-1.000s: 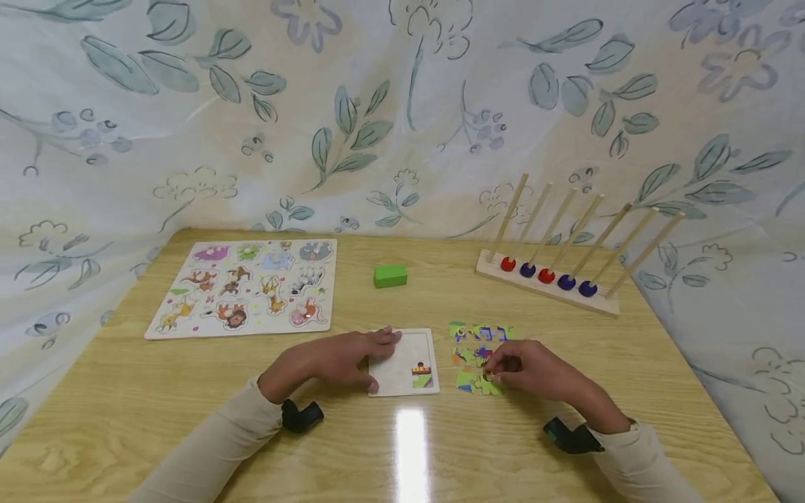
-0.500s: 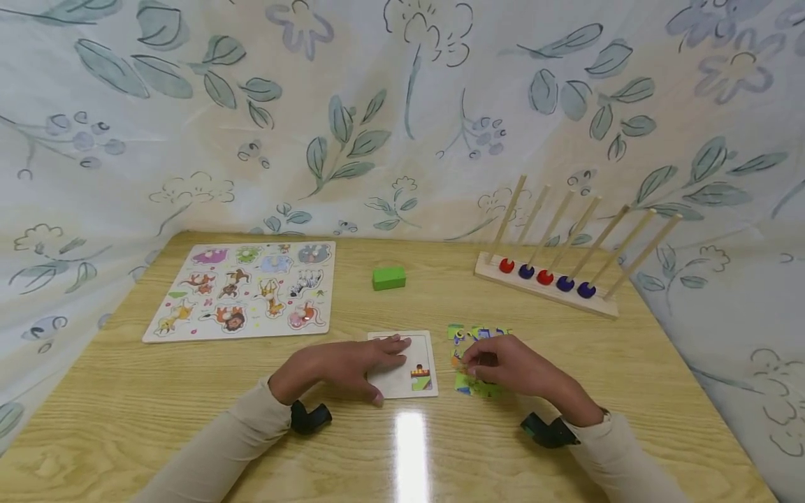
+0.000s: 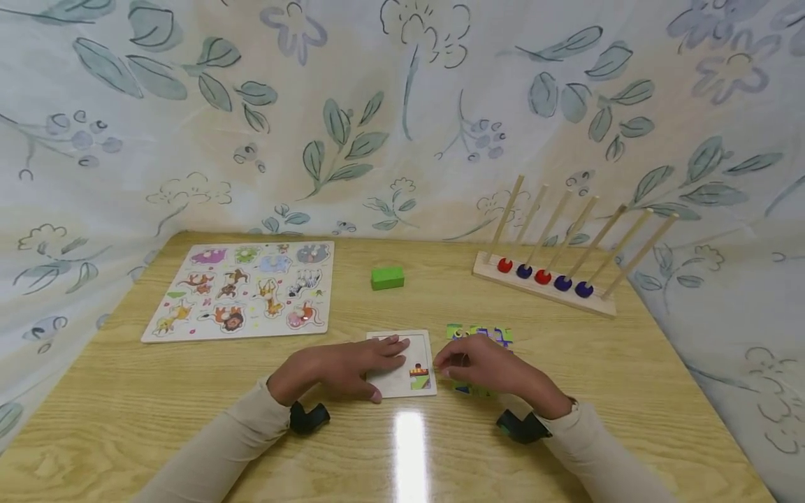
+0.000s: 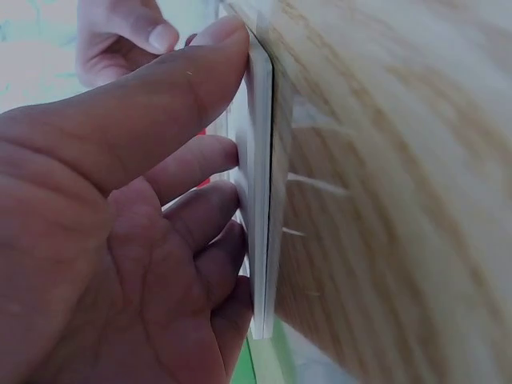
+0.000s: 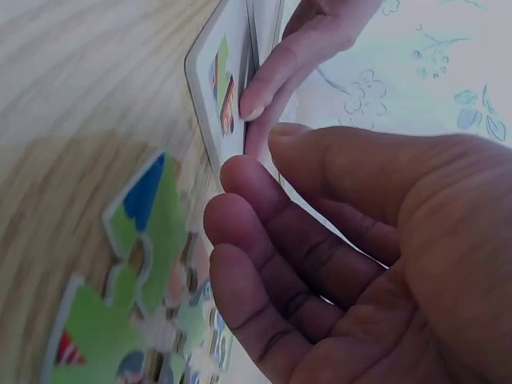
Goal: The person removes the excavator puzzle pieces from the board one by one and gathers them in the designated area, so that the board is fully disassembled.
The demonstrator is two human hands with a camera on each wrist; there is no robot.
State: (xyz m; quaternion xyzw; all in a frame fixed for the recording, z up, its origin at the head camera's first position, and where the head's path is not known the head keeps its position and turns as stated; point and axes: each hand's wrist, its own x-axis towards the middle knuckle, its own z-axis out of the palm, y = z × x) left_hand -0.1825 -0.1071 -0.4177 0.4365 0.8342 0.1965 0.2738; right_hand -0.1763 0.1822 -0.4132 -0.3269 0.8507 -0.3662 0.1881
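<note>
My left hand (image 3: 355, 367) lies over the white puzzle tray (image 3: 430, 346), fingers extended across it. In the left wrist view, the thumb (image 4: 220, 48) reaches the tray's edge. Two joined puzzle pieces (image 3: 419, 381), printed green, red and yellow, fill the tray's lower right corner. My right hand (image 3: 484, 363) is just right of the tray, fingers bent and thumb near the index finger. No piece shows at its fingertips, and I cannot tell whether it pinches one. Below it lie loose puzzle pieces (image 5: 152, 208), green with blue and red prints, partly hidden by the hand.
An animal knob puzzle board (image 3: 242, 293) lies at the back left of the wooden table (image 3: 251, 454). Behind the tray sits a green block (image 3: 387, 278). A wooden peg rack (image 3: 541, 286) with several upright rods and red and blue beads stands at the back right.
My right hand has moved left, from the middle of the loose pieces to beside the tray's right edge. My left hand's fingers have slid slightly right over the tray.
</note>
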